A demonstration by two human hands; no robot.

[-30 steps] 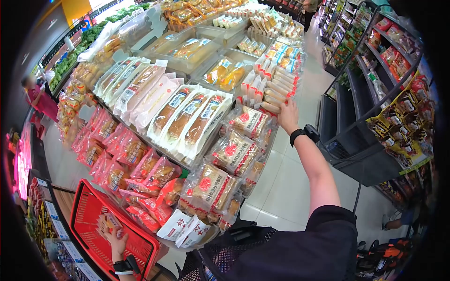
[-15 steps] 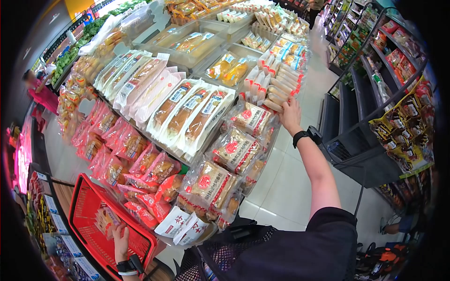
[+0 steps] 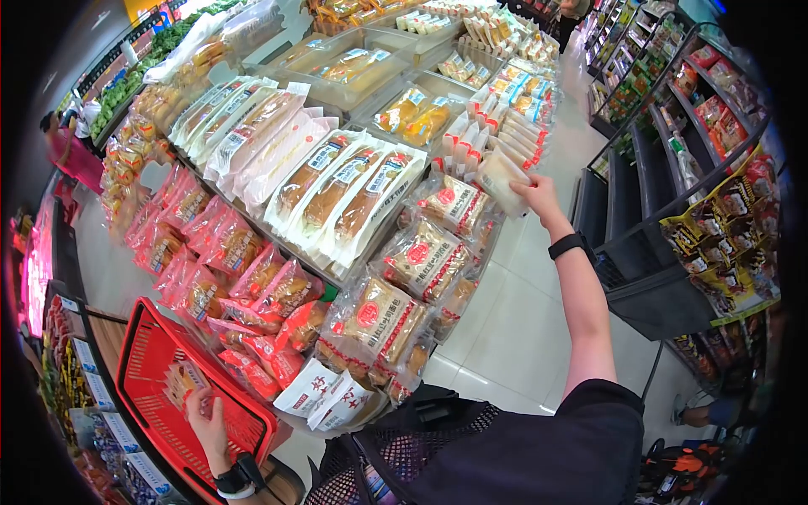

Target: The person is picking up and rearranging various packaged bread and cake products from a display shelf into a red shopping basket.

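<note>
The right arm reaches out nearly straight toward one o'clock, a black watch band (image 3: 566, 246) on the wrist and the palm turned inward. The right hand (image 3: 539, 195) has its grip closed on a pale bread packet (image 3: 502, 178), which it holds tilted at the hand's nine o'clock. The packet sits just below the row of packets (image 3: 513, 139) and above the bread bags (image 3: 450, 206). At seven o'clock in the view, the left hand (image 3: 206, 414) points upward into the red basket (image 3: 147, 358), fingertips at a small packet (image 3: 179, 380) lying inside. Whether that grip is closed on it cannot be told.
</note>
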